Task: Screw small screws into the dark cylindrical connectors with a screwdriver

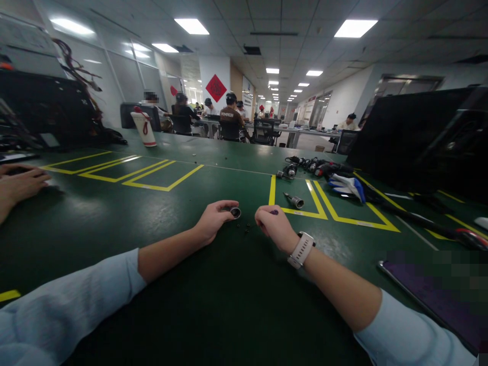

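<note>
My left hand (215,219) is closed on a round metal part (236,212), its hollow end facing right. My right hand (275,224), with a pale watch (302,249) at its wrist, is held in a pinch across from it. A small dark purple end (273,212) shows at the right fist; what it belongs to I cannot make out. Several tiny dark pieces (247,226) lie on the green table (229,295) between the hands. Just beyond the right hand, a metal part with a thin shaft (295,201) rests inside a yellow-taped frame.
At the back right are dark tools with cables (293,168) and a white-and-blue glove (347,187). A phone-like purple slab (427,297) lies at the right. A paper cup (144,127) stands back left. Another person's hand (23,184) reaches in from the left.
</note>
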`<state>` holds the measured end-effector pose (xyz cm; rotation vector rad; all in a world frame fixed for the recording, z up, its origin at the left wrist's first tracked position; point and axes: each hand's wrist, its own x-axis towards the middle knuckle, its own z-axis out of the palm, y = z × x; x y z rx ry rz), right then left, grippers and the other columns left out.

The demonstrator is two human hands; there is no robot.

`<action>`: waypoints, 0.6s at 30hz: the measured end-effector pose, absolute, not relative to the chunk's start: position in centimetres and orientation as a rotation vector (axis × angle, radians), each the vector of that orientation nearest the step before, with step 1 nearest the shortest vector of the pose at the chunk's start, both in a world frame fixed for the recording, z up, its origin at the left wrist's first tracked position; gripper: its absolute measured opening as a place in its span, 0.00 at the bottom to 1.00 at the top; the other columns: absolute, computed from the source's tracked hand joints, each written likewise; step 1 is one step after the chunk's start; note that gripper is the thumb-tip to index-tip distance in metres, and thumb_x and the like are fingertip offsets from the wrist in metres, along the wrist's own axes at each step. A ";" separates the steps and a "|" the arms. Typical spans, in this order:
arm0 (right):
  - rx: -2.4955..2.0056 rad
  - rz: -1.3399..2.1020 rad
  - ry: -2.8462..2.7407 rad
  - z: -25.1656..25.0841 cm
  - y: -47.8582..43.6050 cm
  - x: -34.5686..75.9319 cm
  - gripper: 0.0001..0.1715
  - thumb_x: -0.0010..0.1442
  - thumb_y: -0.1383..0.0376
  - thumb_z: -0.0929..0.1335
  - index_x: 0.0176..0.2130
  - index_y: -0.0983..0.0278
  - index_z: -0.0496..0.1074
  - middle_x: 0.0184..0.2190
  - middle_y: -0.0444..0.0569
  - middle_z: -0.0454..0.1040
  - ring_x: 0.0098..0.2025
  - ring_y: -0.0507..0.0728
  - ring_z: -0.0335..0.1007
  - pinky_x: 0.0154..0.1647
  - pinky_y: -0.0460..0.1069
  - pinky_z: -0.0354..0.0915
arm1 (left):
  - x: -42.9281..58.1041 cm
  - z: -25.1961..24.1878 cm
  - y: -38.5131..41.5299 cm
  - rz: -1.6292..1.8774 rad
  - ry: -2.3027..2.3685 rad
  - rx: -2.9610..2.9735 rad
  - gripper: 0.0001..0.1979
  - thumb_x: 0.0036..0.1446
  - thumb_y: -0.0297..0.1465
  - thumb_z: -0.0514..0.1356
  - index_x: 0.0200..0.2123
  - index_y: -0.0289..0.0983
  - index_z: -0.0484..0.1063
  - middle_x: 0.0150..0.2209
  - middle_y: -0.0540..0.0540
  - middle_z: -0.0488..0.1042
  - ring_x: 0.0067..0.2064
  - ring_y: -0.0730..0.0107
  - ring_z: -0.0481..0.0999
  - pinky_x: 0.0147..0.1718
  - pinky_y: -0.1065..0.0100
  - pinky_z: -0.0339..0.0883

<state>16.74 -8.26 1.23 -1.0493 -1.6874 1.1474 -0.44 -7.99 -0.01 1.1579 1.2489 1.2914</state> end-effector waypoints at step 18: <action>-1.219 1.133 -1.725 3.0 -7.0 17.3 0.14 0.42 0.70 0.62 0.09 0.65 0.65 0.06 0.43 0.59 0.13 0.49 0.54 0.16 0.46 0.47 | -0.3 -0.1 -7.9 1.265 1.244 1.160 0.19 0.35 0.21 0.61 0.37 0.32 0.73 0.35 0.43 0.76 0.39 0.63 0.75 0.49 0.59 0.62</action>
